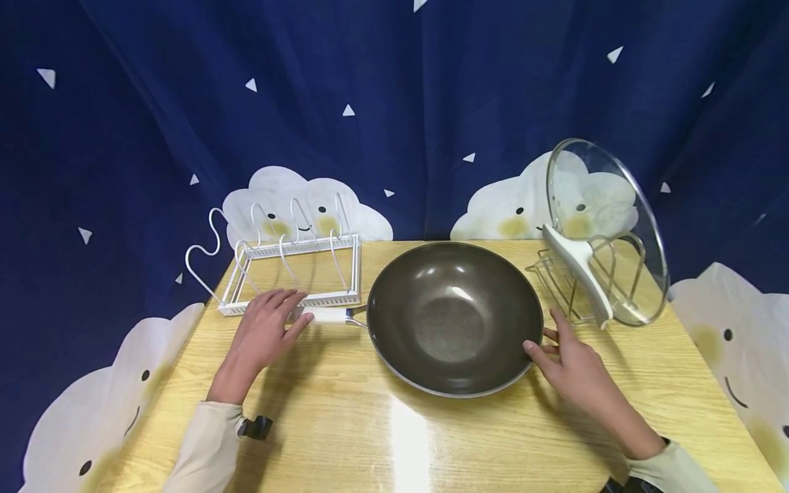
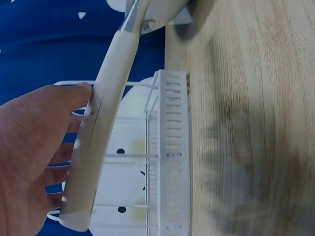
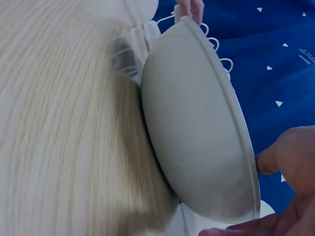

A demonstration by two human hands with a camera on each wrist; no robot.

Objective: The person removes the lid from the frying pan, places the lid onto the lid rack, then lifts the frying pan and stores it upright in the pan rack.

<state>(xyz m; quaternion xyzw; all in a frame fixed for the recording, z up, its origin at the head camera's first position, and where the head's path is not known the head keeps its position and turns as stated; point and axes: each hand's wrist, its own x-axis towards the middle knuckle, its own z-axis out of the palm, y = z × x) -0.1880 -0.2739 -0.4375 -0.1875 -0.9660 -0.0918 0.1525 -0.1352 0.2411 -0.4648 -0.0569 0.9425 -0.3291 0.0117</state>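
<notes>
A dark wok sits on the wooden table, its interior facing up and its pale handle pointing left. My left hand is palm down over the end of that handle. In the left wrist view, the handle passes in front of my loosely spread fingers, and the thumb tip is right at its edge. My right hand is at the wok's right side. Its thumb reaches the rim, while the other fingers extend outside it. The wok's pale outer wall fills the right wrist view.
Behind my left hand stands a white wire rack with several curved dividers. At the right, a glass lid with a white handle leans in a metal wire stand. A blue curtain with cloud prints hangs behind the table.
</notes>
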